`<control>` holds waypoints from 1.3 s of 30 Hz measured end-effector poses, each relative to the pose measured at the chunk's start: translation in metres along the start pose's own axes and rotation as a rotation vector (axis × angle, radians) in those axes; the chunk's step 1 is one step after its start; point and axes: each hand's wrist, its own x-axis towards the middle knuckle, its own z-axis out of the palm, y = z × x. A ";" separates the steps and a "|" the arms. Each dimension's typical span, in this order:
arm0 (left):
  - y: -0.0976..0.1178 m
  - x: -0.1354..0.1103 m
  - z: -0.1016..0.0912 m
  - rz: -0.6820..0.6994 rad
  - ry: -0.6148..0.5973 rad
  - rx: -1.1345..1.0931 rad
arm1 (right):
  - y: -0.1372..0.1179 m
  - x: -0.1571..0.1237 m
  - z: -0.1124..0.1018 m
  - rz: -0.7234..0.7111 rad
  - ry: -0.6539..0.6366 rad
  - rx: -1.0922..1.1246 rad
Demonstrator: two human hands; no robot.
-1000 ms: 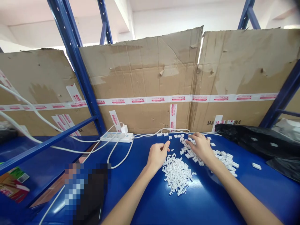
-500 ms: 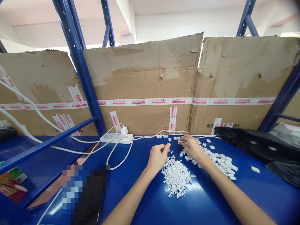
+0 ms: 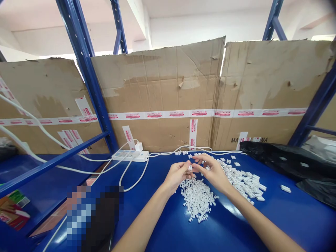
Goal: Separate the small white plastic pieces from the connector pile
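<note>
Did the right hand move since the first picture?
Yes. The right hand has moved left, closer to the white power strip, which stayed put.

Bright, strongest above and behind the cardboard (image 3: 157,87), where the pale wall (image 3: 183,29) nearly washes out; white glare on the blue table (image 3: 183,238), right of the small parts (image 3: 198,199). Wide lens: side posts (image 3: 89,70) splay, top right corner darkens. Parts blend, fine detail lost; lower left coarsely pixelated.
</note>
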 end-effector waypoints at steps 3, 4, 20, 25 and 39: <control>0.001 0.000 0.001 0.013 0.051 -0.098 | -0.003 -0.004 0.008 -0.030 0.022 -0.030; 0.002 -0.001 0.001 0.007 0.041 -0.121 | -0.004 -0.005 0.009 -0.047 0.010 -0.041; 0.012 -0.004 -0.003 -0.103 -0.023 -0.051 | -0.008 -0.005 0.001 -0.159 -0.110 -0.014; 0.016 -0.007 -0.003 -0.109 -0.052 -0.021 | -0.010 -0.002 -0.011 -0.170 -0.154 -0.073; 0.013 -0.001 -0.004 -0.076 0.316 -0.035 | -0.016 -0.007 -0.006 -0.180 -0.072 -0.235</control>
